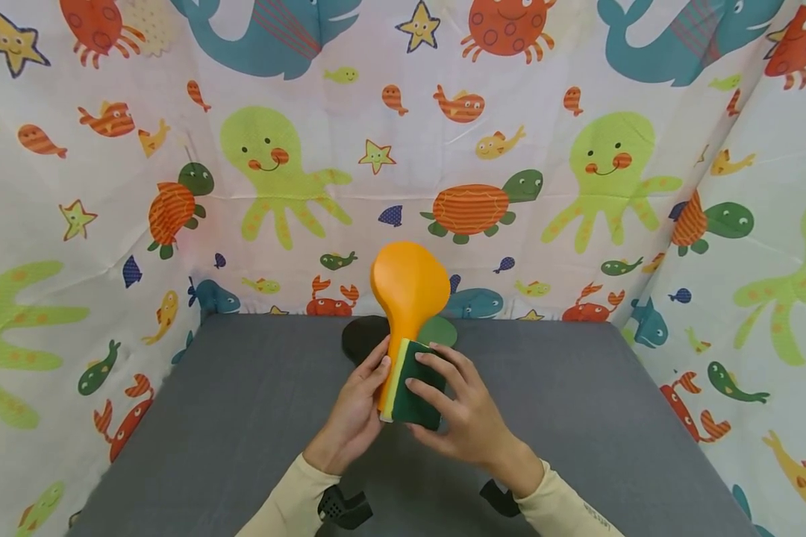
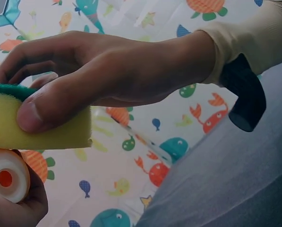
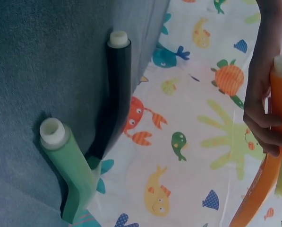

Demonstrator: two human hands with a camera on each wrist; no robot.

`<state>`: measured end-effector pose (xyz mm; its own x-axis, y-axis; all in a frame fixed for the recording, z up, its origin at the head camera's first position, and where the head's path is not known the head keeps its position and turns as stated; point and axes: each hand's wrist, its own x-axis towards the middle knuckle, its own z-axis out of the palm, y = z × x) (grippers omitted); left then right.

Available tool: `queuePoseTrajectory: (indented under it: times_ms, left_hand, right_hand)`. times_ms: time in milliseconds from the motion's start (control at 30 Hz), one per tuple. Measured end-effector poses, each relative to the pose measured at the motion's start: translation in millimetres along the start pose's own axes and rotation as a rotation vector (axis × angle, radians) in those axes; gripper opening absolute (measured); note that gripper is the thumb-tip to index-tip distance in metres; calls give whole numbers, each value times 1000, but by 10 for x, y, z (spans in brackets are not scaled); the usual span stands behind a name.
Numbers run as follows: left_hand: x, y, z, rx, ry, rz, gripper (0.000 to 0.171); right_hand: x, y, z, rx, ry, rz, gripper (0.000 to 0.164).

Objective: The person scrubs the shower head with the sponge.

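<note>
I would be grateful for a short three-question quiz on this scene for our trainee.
1. Which hand grips the orange utensil? A: right; B: left.
2. True or false: the right hand holds a sponge with a yellow side and a green side.
3. Fill in the colour: on the grey table rest two more utensils, one green and one ____.

Key:
1. B, the left hand.
2. True.
3. Black; the black utensil is beside the green utensil.
</note>
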<state>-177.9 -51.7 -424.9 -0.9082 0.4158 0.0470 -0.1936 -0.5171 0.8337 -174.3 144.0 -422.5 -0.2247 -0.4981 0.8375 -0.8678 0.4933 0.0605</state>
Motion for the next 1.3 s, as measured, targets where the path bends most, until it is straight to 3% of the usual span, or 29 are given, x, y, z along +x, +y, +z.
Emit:
queuePoseTrajectory:
  times_ms: [433, 733, 1033, 1300]
  left_hand:
    - [-39, -15, -1, 179, 28, -27, 52]
    - [-43, -9, 12, 166, 24, -27, 52]
    - [11, 26, 15, 144, 4, 12, 52]
    - [1, 25, -18, 129, 11, 7, 53]
  right_hand:
    - [53, 204, -63, 6, 12, 82, 46]
    - [34, 168, -40, 4, 14, 88, 47]
    - [-15, 36, -5, 12, 22, 43, 45]
    - [-74, -56, 35, 19, 18, 20, 46]
